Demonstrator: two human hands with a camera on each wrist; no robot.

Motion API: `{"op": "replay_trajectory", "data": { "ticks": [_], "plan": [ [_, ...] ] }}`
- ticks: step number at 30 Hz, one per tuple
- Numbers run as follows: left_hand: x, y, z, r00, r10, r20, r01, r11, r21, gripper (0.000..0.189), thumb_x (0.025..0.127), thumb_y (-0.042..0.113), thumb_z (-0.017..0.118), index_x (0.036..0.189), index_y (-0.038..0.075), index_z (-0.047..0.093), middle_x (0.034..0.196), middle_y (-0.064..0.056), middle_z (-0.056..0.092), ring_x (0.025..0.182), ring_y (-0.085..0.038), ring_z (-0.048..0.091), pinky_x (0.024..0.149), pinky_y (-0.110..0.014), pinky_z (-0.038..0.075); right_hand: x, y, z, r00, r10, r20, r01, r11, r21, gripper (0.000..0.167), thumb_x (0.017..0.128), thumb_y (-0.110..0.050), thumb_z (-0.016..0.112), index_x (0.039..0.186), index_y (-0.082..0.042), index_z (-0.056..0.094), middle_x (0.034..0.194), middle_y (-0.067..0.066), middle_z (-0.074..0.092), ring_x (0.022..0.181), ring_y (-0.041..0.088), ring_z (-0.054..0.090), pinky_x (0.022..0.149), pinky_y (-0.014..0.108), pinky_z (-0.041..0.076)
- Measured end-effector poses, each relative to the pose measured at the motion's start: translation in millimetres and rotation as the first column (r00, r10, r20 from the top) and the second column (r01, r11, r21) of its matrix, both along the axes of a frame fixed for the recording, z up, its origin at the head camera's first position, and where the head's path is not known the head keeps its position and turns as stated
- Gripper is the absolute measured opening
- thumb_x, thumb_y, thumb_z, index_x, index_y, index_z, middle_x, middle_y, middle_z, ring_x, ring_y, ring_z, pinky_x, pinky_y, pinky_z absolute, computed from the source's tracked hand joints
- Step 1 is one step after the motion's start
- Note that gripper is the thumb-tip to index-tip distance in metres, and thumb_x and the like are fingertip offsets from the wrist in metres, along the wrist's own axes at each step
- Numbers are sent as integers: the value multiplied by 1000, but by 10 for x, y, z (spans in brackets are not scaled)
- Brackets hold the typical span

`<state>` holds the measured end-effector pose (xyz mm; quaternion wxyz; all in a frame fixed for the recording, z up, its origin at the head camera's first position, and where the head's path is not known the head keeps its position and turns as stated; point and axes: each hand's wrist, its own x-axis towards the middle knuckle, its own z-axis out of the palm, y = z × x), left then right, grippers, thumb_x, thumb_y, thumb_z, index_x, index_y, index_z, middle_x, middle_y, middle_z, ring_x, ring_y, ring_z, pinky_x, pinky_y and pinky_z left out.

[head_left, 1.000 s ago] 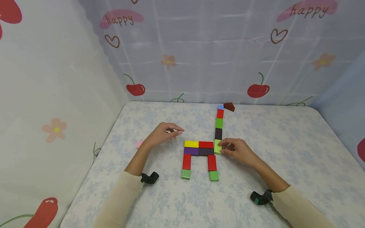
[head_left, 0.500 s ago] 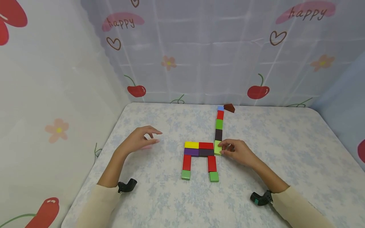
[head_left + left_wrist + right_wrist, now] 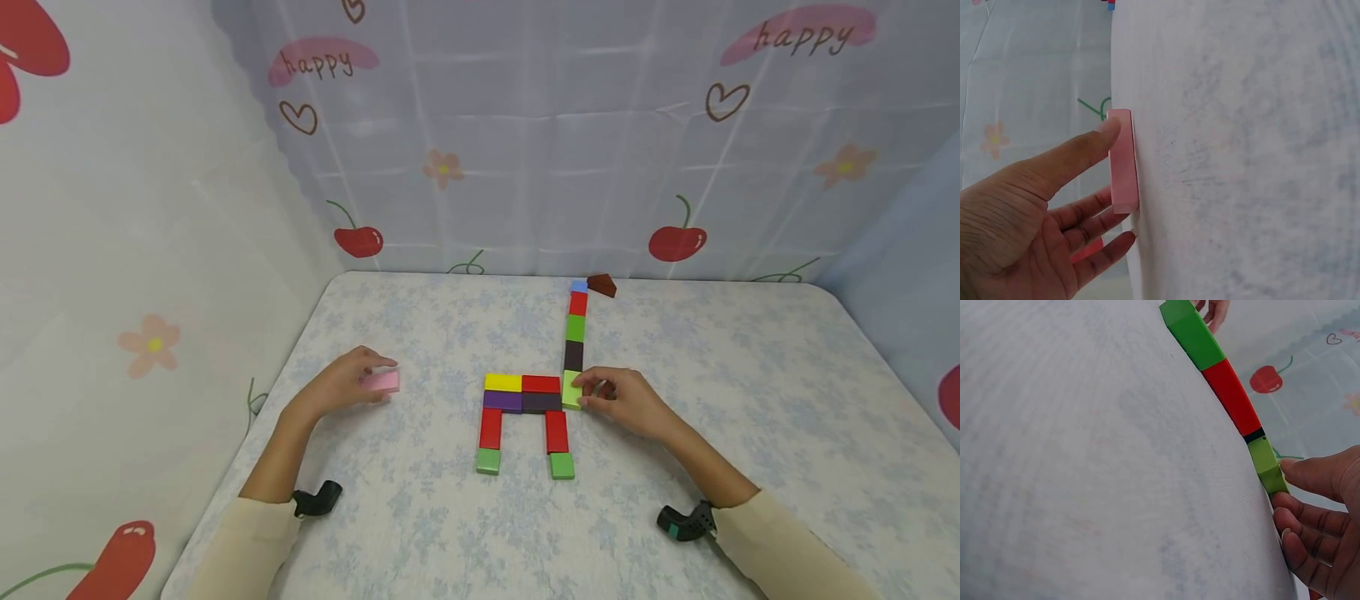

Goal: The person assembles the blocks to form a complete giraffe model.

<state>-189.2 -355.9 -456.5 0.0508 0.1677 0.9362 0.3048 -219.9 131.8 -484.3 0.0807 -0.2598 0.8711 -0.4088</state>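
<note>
At the left, my left hand (image 3: 339, 382) has its thumb and fingers around a pink block (image 3: 382, 382) on the table. In the left wrist view, the thumb lies against the near side of this pink block (image 3: 1122, 162), with fingers behind it. My right hand (image 3: 626, 402) pinches the lime green block (image 3: 572, 390) at the foot of an upright column of blocks. Beside it, yellow (image 3: 503, 382), red (image 3: 541, 384), purple (image 3: 502, 402) and dark (image 3: 542, 402) blocks lie in a rectangle. Red blocks (image 3: 491, 428) with green blocks (image 3: 488, 462) extend below like legs.
Above the lime block run dark (image 3: 573, 356), green (image 3: 575, 327), red (image 3: 578, 303) and blue (image 3: 580, 286) blocks. A brown angular block (image 3: 602, 286) lies by the column's top, near the table's back edge. Patterned cloth (image 3: 525, 167) hangs behind the table (image 3: 450, 533).
My left hand has moved left and toward the near side, away from the block figure, and has taken hold of the pink block. The right hand stays on the lime block.
</note>
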Motion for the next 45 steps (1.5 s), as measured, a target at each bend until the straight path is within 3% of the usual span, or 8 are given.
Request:
{"op": "replay_trajectory", "data": {
  "ticks": [4,9,16,22,27,35,45],
  "plan": [
    [-17,-41,-49,999,38,-3,-38,998,-45,45,83,5,84,125,2,71,115,-16,64,101,-30,59,84,-43,51,1,-3,3,1000,2,-1,-2,1000,-1,20,92,-9,76,111,-11,74,90,-1,67,75,16,62,66,28,51],
    [-27,-62,-60,998,62,6,-61,998,-17,35,84,4,83,118,3,74,104,-11,65,90,-27,58,74,-35,48,1,-3,8,1000,0,6,0,1000,5,20,92,-9,76,112,-11,73,90,0,67,76,16,62,66,28,51],
    [-44,-76,-70,999,44,-2,-44,998,-33,32,83,3,83,114,1,74,100,-8,66,88,-25,59,72,-33,49,6,-3,20,1000,-7,11,7,1000,0,21,91,-8,76,111,-10,74,90,0,67,76,17,61,66,27,51],
    [-42,-20,-58,1000,10,4,-10,999,-35,31,84,6,83,113,2,74,102,-7,69,92,-24,62,79,-37,51,5,6,7,1000,-5,13,5,1000,-6,20,91,-8,76,111,-10,73,90,0,67,74,17,61,66,27,51],
    [-71,134,-40,999,-32,22,32,999,-10,32,84,13,84,113,6,74,102,-2,70,93,-20,62,82,-38,52,5,11,-2,1000,-7,19,7,1000,-12,21,91,-8,77,111,-10,73,90,0,67,74,18,60,65,27,51],
    [-123,568,29,990,-134,48,135,990,-26,26,86,13,82,110,6,74,98,1,70,87,-15,60,79,-32,52,8,4,-2,999,-21,29,21,1000,-8,22,91,-8,77,113,-9,73,90,1,67,75,18,61,65,27,51],
    [-180,941,52,980,-184,81,190,978,-84,22,88,13,80,109,9,75,95,5,68,85,-14,57,79,-30,50,-3,-4,-12,999,-26,24,26,1000,-4,23,91,-8,77,113,-10,73,90,0,67,74,16,61,64,27,52]
  ]
}}
